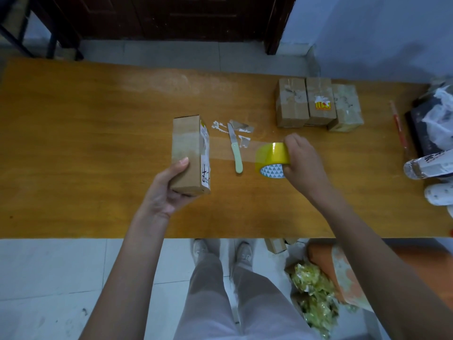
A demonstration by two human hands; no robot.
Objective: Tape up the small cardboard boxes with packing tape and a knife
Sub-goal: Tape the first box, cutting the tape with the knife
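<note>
Taping is under way on one box (pixel 190 155), which stands on the table (pixel 73 143) left of centre. The left hand (pixel 166 190) grips the box's near end, thumb on top. The right hand (pixel 302 160) grips the tape roll (pixel 272 159), fingers curled over its rim. A clear strip (pixel 232 149) runs taut from the roll to the box, where a band already lies across the top face. The strip passes over the knife (pixel 234 148), which lies untouched on the table between box and roll.

Judged progress: three boxes (pixel 318 104) stand together at the far right, each carrying tape, and appear finished. The held box is partly wrapped; the strip is not yet cut. More boxes (pixel 275 245) sit on the floor under the table edge, probably still to do.

Limits of the head view:
- The box's far and under faces are hidden, so the wrap's extent cannot be told.
- The floor boxes are largely cut off by the table edge; their count and state are unclear.
- Paper scraps (pixel 241 133) beside the knife are too small to identify.
- Bagged items (pixel 436 123) at the right edge are cropped.
</note>
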